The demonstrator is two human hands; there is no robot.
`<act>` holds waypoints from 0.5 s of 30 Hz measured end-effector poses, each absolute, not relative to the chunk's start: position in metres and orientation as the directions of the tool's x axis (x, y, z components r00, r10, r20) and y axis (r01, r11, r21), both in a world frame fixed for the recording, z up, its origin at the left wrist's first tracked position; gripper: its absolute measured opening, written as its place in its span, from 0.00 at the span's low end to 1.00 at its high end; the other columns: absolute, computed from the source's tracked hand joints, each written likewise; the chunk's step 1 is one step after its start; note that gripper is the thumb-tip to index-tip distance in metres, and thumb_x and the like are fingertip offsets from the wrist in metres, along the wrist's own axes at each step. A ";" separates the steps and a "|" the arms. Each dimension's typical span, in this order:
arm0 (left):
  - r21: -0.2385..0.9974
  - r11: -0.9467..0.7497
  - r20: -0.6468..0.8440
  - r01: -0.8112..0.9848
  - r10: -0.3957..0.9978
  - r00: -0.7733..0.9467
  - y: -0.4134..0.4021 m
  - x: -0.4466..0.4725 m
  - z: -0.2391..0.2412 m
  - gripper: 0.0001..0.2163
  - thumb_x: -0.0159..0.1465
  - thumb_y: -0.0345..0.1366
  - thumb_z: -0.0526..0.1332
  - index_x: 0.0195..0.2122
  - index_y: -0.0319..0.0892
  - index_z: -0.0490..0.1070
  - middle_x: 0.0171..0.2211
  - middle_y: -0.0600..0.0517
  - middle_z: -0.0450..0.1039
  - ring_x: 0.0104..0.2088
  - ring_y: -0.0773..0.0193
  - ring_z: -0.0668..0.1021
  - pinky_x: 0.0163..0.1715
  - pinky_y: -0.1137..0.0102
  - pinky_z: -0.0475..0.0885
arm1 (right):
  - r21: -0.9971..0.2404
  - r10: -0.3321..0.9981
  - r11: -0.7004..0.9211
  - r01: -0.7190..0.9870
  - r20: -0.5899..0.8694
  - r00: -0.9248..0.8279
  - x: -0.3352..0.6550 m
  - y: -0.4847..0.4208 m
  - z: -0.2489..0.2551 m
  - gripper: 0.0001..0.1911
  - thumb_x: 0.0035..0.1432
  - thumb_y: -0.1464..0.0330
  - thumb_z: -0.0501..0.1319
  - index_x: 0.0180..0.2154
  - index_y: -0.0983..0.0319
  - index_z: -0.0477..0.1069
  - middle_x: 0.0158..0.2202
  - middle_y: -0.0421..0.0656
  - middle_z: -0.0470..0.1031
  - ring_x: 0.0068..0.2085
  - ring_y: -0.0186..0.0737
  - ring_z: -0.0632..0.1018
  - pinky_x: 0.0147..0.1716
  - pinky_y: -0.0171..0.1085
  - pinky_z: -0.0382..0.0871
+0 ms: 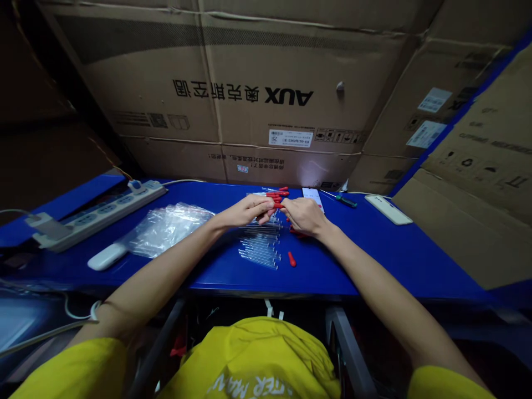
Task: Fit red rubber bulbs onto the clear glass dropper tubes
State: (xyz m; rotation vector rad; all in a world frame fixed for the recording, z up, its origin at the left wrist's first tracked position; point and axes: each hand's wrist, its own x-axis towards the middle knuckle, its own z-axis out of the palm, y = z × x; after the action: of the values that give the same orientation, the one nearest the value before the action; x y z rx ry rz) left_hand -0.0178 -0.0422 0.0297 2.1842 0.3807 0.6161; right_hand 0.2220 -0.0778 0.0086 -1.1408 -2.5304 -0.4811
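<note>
Between my two hands a red rubber dropper bulb (277, 205) shows. My left hand (251, 209) is closed at its left end, thumb on top, and whether a glass tube lies in that palm is hidden. The fingers of my right hand (305, 215) pinch the bulb's other end. Below and beneath my left hand lie several thin glass dropper tubes (261, 246), side by side. A loose red bulb (292, 259) rests to their right. More red bulbs lie partly hidden under my right hand, and assembled-looking red-topped droppers (277, 194) are piled just behind the hands.
On the left are clear plastic bags (166, 227), a white rounded device (107, 257) and a power strip (103, 213). Behind my right hand lie a white card (312, 197) and a green-handled screwdriver (346, 201). A white phone-like object (388, 209) lies farther right. Cardboard (249, 50) walls the blue table (374, 249).
</note>
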 end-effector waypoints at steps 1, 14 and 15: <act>0.820 -0.571 0.303 0.035 0.486 0.820 -0.044 -0.016 0.028 0.20 0.78 0.50 0.51 0.34 0.43 0.66 0.22 0.55 0.68 0.24 0.68 0.68 0.28 0.71 0.67 | 0.148 0.647 0.626 0.765 0.449 -0.616 0.221 -0.078 0.008 0.26 0.80 0.62 0.38 0.42 0.63 0.72 0.32 0.48 0.79 0.33 0.42 0.75 0.36 0.39 0.58; 0.686 -0.687 0.414 0.241 0.641 0.646 -0.038 -0.017 0.033 0.22 0.76 0.49 0.53 0.28 0.42 0.66 0.22 0.56 0.63 0.23 0.69 0.64 0.25 0.72 0.58 | 0.121 0.856 0.376 0.919 0.334 -0.395 0.202 -0.093 0.024 0.24 0.81 0.62 0.41 0.51 0.65 0.73 0.40 0.52 0.85 0.37 0.45 0.81 0.32 0.39 0.52; 0.643 -0.714 0.442 0.279 0.643 0.626 -0.037 -0.016 0.033 0.22 0.76 0.49 0.53 0.28 0.41 0.66 0.22 0.56 0.64 0.24 0.69 0.64 0.26 0.72 0.58 | 0.117 0.876 0.347 0.930 0.314 -0.366 0.199 -0.094 0.025 0.24 0.81 0.62 0.40 0.52 0.64 0.72 0.41 0.52 0.86 0.37 0.46 0.82 0.32 0.39 0.51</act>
State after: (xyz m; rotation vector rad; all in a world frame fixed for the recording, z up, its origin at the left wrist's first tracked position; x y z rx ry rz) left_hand -0.0164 -0.0374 0.0329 2.3233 0.7221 0.9169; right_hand 0.1993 -0.0943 0.0252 -1.6395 -2.4107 -0.4102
